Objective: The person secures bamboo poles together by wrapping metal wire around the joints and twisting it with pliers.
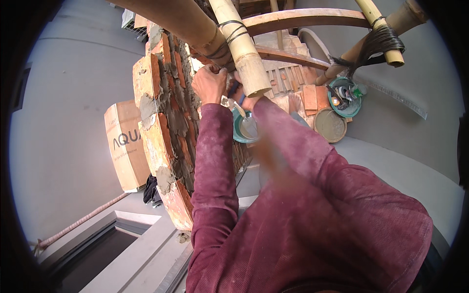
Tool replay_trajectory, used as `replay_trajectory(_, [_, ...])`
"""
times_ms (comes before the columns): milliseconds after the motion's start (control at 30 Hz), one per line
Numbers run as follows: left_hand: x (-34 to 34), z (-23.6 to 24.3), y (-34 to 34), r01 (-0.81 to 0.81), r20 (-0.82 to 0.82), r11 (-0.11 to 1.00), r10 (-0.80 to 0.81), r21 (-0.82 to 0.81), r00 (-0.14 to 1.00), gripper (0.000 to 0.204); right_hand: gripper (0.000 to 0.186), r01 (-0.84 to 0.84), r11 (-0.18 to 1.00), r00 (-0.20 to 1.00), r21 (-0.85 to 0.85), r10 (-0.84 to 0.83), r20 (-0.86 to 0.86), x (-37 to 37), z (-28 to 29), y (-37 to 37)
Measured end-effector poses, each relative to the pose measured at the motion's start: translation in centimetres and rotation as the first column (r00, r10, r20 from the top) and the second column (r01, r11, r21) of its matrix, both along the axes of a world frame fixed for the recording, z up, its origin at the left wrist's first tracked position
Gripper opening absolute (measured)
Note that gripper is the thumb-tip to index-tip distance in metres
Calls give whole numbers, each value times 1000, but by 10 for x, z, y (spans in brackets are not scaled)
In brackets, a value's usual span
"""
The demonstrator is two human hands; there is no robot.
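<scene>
My left hand (pixel 209 84) is closed at the top of a rough brick wall (pixel 168 105), its fingertips drawn together close under a tied joint of bamboo. What it pinches, if anything, is too small to see. Close beside it is my right hand (pixel 249 101), mostly covered by the cut end of a bamboo pole (pixel 253 73), so its fingers are hidden. A slim blue thing (pixel 233 89) shows between the two hands; I cannot tell whether either one holds it. Below them is a teal bucket (pixel 237 129) with a trowel (pixel 249 128) in it.
Thick bamboo poles (pixel 181 22) and a curved wooden beam (pixel 308 20) cross above, bound with black ties (pixel 373 46). To the right are stacked bricks (pixel 315 97), a round tub of grey liquid (pixel 330 125) and a tool bucket (pixel 346 100). A cardboard box (pixel 126 146) stands left of the wall.
</scene>
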State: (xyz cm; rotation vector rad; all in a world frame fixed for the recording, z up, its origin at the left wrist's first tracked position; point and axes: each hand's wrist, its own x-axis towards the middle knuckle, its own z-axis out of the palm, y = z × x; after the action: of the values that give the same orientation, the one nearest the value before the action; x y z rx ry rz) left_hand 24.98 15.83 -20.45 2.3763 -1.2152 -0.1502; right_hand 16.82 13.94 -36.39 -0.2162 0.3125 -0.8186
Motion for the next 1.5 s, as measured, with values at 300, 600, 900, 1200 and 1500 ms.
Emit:
replay_trajectory(300, [1, -27, 12, 293, 410, 943, -206, -160, 888, 17, 27, -458, 859, 297, -227, -93, -951, -103, 39, 69])
replay_trajectory(600, [37, -63, 27, -284, -994, 959, -43, -14, -98, 66, 29, -534, 796, 375, -285, -79, -924, -125, 55, 87])
replay_trajectory(900, [-3, -79, 10, -557, -597, 831, -452, -11, -663, 39, 48, -659, 612, 182, -436, -433, -883, -135, 62, 81])
replay_trajectory(1200, [6, -86, 9, -552, -695, 834, -405, -14, -594, 19, 47, -652, 619, 193, -439, -424, -885, -126, 71, 79])
replay_trajectory(1500, [-16, -79, 0, -697, -710, 708, -433, 114, -555, 16, 48, -631, 631, 191, -452, -438, -879, -126, 70, 80])
